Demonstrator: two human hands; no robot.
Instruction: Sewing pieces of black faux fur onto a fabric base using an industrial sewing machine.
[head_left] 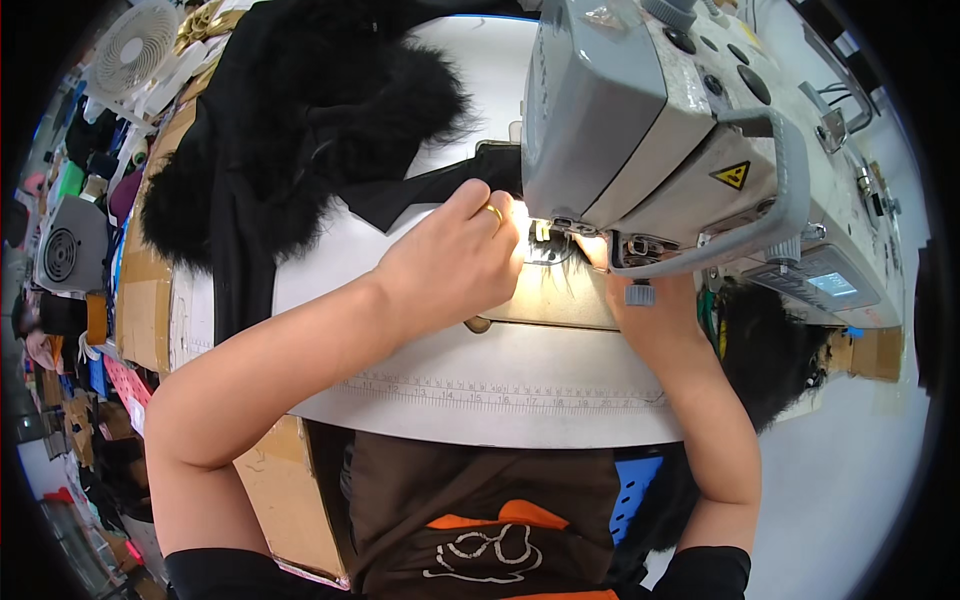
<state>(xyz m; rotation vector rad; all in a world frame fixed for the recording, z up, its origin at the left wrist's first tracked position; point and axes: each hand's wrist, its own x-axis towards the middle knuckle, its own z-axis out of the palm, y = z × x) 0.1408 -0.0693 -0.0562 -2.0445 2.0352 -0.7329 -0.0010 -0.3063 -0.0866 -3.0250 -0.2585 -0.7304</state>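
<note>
A grey sewing machine [600,110] stands over the white table, its lamp lighting the needle area. My left hand [450,250], with a ring on one finger, is closed just left of the presser foot [543,232], pinching the edge of a black cloth [420,192]. This cloth runs left into a black garment with fluffy fur [330,120]. Strands of black fur stick out below the foot. My right hand [645,300] reaches up under the machine head from the right. One fingertip shows beside the foot; the guard bar and machine head hide the other fingers.
A ruler strip [520,398] runs along the table's front edge. More black fur [775,350] hangs at the table's right side. The machine's control screen [832,285] glows there. At left stand a cardboard box [145,300], a white fan [132,52] and a cluttered floor area.
</note>
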